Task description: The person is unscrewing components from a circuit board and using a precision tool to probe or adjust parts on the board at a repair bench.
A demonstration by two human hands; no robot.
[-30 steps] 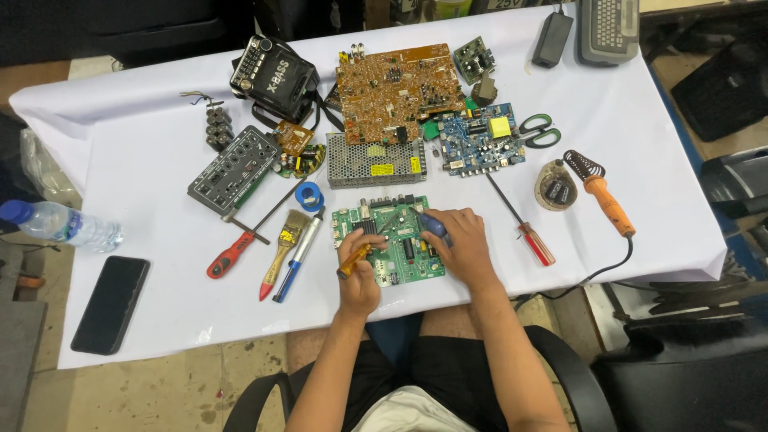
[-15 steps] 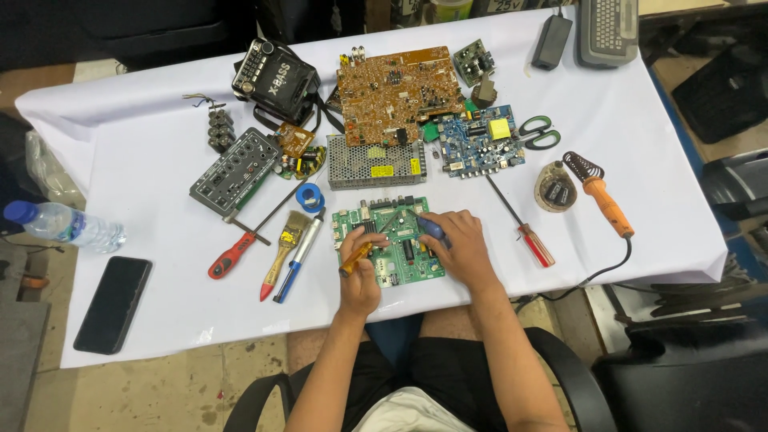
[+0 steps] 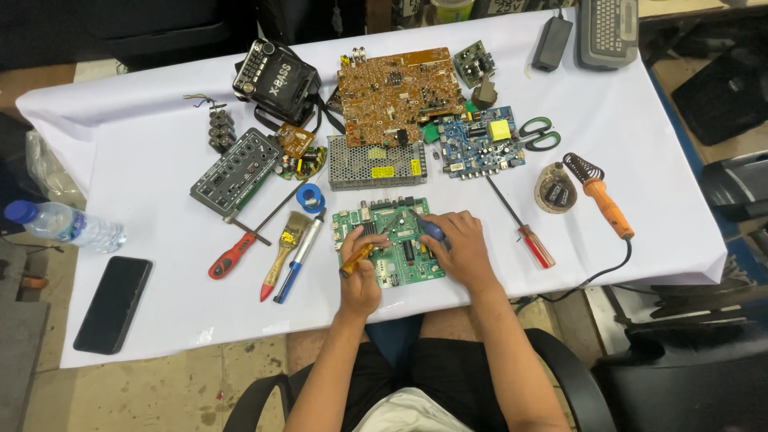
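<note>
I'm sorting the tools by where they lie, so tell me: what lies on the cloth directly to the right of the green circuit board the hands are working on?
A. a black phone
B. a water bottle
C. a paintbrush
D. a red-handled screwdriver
D. The red-handled screwdriver lies just right of the green circuit board, past the right hand; the other three things lie to the board's left.

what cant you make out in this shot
- Head view: the tool tips where they meet the green board are too small to tell contact.
- Right hand covers most of its blue-handled tool and the board's right edge.
- Left hand hides the rear of the yellow-handled tool.
- Label maker is cut off by the top edge.
- Components on the brown board are too small to identify.
</note>
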